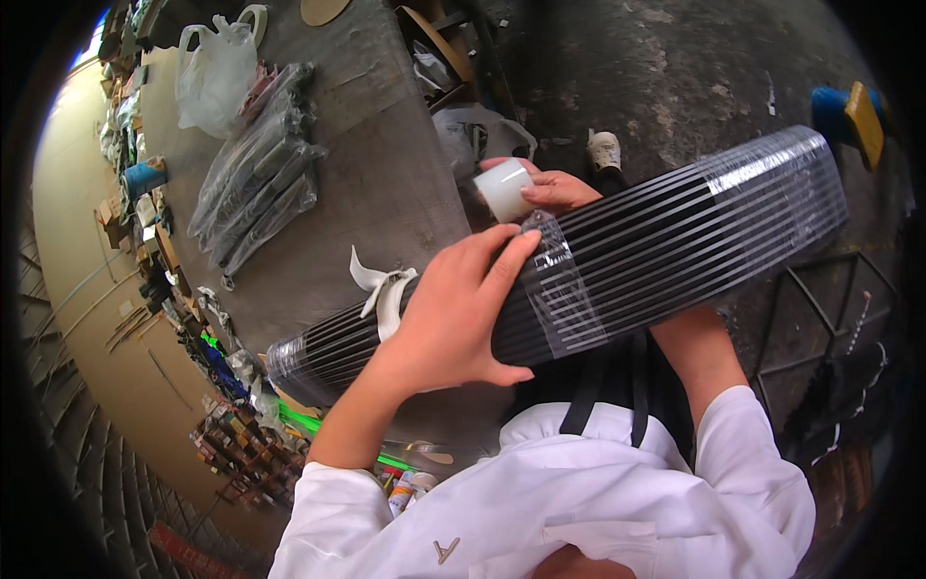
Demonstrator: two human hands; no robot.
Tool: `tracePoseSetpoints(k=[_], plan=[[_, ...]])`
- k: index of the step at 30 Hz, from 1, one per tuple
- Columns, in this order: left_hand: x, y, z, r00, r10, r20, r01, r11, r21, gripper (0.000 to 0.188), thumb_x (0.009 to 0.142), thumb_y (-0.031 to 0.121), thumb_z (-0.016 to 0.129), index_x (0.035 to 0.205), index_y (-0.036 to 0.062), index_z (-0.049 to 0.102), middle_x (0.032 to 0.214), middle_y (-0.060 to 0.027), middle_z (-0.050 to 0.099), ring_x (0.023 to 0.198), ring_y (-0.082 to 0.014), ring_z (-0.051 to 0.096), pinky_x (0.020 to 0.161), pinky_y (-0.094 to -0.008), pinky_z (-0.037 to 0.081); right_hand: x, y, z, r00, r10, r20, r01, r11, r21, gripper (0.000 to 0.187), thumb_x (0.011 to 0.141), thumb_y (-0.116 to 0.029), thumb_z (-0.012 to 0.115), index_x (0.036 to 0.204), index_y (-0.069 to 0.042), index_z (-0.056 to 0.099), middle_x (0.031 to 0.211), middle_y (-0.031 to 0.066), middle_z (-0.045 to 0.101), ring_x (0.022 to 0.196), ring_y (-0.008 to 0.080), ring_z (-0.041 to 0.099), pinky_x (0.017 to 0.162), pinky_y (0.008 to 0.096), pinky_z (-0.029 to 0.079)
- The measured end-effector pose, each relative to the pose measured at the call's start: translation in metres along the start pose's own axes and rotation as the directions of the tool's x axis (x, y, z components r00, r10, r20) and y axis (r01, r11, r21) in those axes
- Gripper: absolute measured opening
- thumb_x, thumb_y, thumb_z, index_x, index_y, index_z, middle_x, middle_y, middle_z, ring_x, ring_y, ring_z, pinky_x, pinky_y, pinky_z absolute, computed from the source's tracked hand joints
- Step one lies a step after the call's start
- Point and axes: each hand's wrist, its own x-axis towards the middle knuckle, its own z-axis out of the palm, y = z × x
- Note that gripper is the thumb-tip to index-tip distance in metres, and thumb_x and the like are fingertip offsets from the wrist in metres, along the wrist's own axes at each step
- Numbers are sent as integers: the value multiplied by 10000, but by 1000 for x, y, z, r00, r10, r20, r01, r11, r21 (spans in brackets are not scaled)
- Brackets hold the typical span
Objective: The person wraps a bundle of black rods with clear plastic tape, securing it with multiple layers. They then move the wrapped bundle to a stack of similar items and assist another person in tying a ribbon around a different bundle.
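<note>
A long bundle of black strips with pale edges (pixel 675 227) lies slantwise in front of me, with clear tape around its right end and a clear tape band (pixel 569 299) round its middle. My left hand (pixel 453 309) rests on top, fingers stretched toward the band's far edge and thumb spread out along the near side. My right arm passes beneath the bundle. At the far side my right hand (pixel 562 190) is closed on a roll of clear tape (pixel 504 189), close to the band. A white strap (pixel 389 299) is tied around the bundle left of my left hand.
A grey table (pixel 376 145) carries clear plastic-wrapped goods (pixel 256 174) and a plastic bag (pixel 217 77). An open cardboard box (pixel 439 48) stands beyond its edge. A blue and yellow object (pixel 854 121) is at the far right, above a metal frame (pixel 805 304).
</note>
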Motion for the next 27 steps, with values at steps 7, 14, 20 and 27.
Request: tracePoseSetpoints(k=[7,14,20,27], plan=[[1,4,-2,985,-169,-35,167,984,-57,1178,345,309,943,1412,211,456,1517,-291,130,1282,-493,380,988,-499,419,12,-26,17,966,-68,250,133,957,-257,415,856,-249,664,1183,7,665,1585,80,167,1448,236,214,1158,417,247],[-4,12,0,959,-275,-72,277,961,17,1220,286,323,935,1418,303,479,1540,-309,80,1266,-444,421,974,-474,400,11,-25,18,973,-24,230,38,997,-61,624,769,-137,704,1356,-17,530,1577,56,236,1346,200,421,1107,354,357],[0,1,-6,985,-170,-37,169,985,-19,1143,334,418,911,1390,236,515,1550,-276,129,1176,-396,529,992,-489,399,6,-32,28,973,4,232,-18,998,61,714,760,9,625,1440,-5,408,1459,117,444,1290,218,499,1113,350,375],[-6,2,-5,979,-202,-32,201,979,-35,1195,307,346,921,1415,256,483,1543,-267,149,1143,-357,521,948,-439,399,9,-29,26,993,109,41,-106,992,-72,729,687,-11,561,1401,35,416,1282,163,575,1174,227,589,1041,343,465]])
